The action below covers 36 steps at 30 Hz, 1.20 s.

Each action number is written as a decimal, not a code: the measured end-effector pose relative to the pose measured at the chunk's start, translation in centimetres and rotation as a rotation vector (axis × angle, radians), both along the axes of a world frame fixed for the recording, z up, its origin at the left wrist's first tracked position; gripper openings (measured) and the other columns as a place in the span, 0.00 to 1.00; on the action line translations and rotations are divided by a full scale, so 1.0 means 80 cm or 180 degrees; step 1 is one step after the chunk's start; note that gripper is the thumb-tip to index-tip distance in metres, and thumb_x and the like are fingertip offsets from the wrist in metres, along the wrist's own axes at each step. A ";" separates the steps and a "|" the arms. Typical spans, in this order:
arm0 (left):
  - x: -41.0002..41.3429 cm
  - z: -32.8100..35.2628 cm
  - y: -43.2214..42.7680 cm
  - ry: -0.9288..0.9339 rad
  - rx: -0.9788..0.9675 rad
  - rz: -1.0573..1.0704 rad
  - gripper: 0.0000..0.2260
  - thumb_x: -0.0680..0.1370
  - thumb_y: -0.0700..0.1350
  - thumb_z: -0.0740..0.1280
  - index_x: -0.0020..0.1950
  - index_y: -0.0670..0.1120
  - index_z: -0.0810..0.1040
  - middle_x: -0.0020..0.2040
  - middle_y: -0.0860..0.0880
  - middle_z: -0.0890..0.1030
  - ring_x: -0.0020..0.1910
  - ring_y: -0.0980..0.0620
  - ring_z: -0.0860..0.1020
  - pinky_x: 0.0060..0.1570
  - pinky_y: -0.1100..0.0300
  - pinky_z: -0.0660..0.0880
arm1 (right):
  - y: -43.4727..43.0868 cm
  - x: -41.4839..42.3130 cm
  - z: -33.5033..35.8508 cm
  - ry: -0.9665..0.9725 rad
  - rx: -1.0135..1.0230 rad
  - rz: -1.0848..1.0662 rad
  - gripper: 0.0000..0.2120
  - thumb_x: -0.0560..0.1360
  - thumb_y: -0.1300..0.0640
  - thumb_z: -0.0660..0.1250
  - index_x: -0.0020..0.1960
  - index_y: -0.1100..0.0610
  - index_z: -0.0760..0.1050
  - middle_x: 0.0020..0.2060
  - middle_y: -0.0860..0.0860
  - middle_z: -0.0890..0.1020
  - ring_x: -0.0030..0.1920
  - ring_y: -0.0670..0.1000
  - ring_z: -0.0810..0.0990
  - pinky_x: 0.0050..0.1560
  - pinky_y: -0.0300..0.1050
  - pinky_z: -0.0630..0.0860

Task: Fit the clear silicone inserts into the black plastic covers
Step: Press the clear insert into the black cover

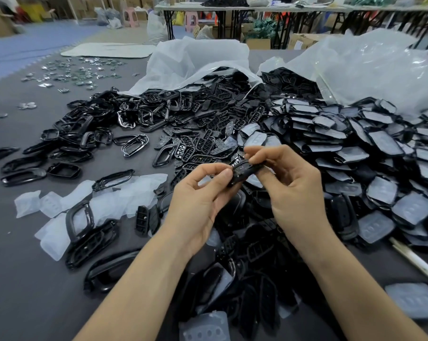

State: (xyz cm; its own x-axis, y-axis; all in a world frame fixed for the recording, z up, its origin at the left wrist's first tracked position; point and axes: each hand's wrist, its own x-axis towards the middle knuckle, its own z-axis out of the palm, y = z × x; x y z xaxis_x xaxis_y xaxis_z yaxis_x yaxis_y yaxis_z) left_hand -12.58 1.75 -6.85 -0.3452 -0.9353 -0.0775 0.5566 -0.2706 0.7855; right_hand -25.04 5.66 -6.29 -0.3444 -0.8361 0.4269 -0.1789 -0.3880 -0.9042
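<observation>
Both hands hold one black plastic cover point(244, 169) in mid-air above the table's middle. My left hand point(198, 200) pinches its near end between thumb and fingers. My right hand point(291, 183) grips its far end with curled fingers. Whether a clear insert sits inside it I cannot tell. Loose clear silicone inserts point(92, 205) lie on the left among black frames point(80, 217). Another clear insert point(205, 327) lies at the bottom edge.
A heap of black covers and frames point(183, 119) spills from two plastic bags point(198, 62) at the back. Covers with clear inserts fitted point(355, 148) pile up on the right. Small shiny metal parts point(72, 75) lie scattered at the far left. A white stick point(414, 259) lies at the right edge.
</observation>
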 end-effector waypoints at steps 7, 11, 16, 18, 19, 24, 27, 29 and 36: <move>0.001 -0.007 -0.002 -0.0855 -0.0956 0.0698 0.10 0.74 0.31 0.68 0.41 0.46 0.80 0.38 0.46 0.85 0.39 0.50 0.84 0.39 0.64 0.79 | -0.006 -0.002 -0.002 -0.1992 0.0645 0.0550 0.14 0.73 0.74 0.64 0.52 0.58 0.76 0.43 0.56 0.84 0.44 0.50 0.83 0.47 0.38 0.80; 0.002 -0.008 -0.002 -0.0776 -0.0935 0.0672 0.14 0.75 0.31 0.68 0.41 0.50 0.81 0.40 0.45 0.85 0.42 0.48 0.84 0.41 0.62 0.80 | -0.006 -0.002 -0.002 -0.1932 0.0593 0.0554 0.13 0.69 0.73 0.66 0.49 0.59 0.77 0.40 0.54 0.85 0.43 0.48 0.84 0.49 0.39 0.80; 0.002 -0.007 -0.003 -0.0671 -0.0825 0.0626 0.16 0.75 0.31 0.67 0.40 0.52 0.83 0.41 0.44 0.85 0.44 0.45 0.84 0.43 0.59 0.80 | -0.008 -0.003 -0.001 -0.1989 0.0574 0.0686 0.17 0.62 0.67 0.68 0.50 0.59 0.77 0.42 0.55 0.85 0.44 0.49 0.84 0.48 0.37 0.80; 0.002 -0.007 -0.003 -0.0678 -0.0813 0.0626 0.16 0.75 0.31 0.67 0.40 0.52 0.83 0.41 0.44 0.85 0.44 0.45 0.84 0.44 0.58 0.80 | -0.008 -0.003 -0.002 -0.2008 0.0598 0.0659 0.15 0.63 0.68 0.68 0.50 0.59 0.77 0.42 0.54 0.86 0.44 0.48 0.84 0.47 0.37 0.80; 0.002 -0.007 -0.003 -0.0681 -0.0806 0.0621 0.15 0.75 0.31 0.67 0.41 0.51 0.83 0.41 0.44 0.85 0.44 0.45 0.84 0.44 0.58 0.80 | -0.008 -0.003 -0.002 -0.2041 0.0624 0.0634 0.15 0.65 0.69 0.68 0.50 0.60 0.77 0.41 0.54 0.86 0.44 0.48 0.84 0.47 0.37 0.80; 0.000 -0.005 -0.001 -0.0633 -0.0695 0.0450 0.07 0.75 0.34 0.68 0.48 0.44 0.81 0.42 0.45 0.86 0.41 0.50 0.84 0.39 0.65 0.79 | -0.007 -0.004 -0.001 -0.2417 0.0831 0.0548 0.11 0.68 0.71 0.67 0.48 0.62 0.77 0.37 0.54 0.85 0.38 0.48 0.84 0.42 0.36 0.80; -0.001 -0.002 0.002 -0.0540 -0.0574 0.0317 0.04 0.76 0.36 0.67 0.48 0.41 0.81 0.41 0.44 0.86 0.39 0.50 0.85 0.36 0.66 0.78 | -0.007 -0.004 0.000 -0.2607 0.0916 0.0456 0.13 0.63 0.66 0.69 0.47 0.63 0.77 0.35 0.54 0.84 0.33 0.47 0.82 0.37 0.36 0.79; -0.002 0.000 0.003 -0.0482 -0.0482 0.0257 0.03 0.76 0.36 0.66 0.47 0.40 0.80 0.40 0.43 0.85 0.38 0.49 0.85 0.34 0.67 0.78 | -0.008 -0.005 0.000 -0.2627 0.0948 0.0401 0.13 0.62 0.64 0.70 0.46 0.63 0.77 0.34 0.54 0.83 0.32 0.46 0.81 0.36 0.36 0.79; 0.000 0.001 0.006 -0.0576 -0.0540 0.0234 0.03 0.76 0.36 0.67 0.47 0.42 0.80 0.40 0.43 0.85 0.37 0.48 0.85 0.34 0.66 0.78 | -0.007 -0.007 -0.001 -0.2419 0.1076 0.0336 0.06 0.71 0.68 0.67 0.47 0.62 0.78 0.33 0.52 0.83 0.31 0.45 0.80 0.35 0.36 0.78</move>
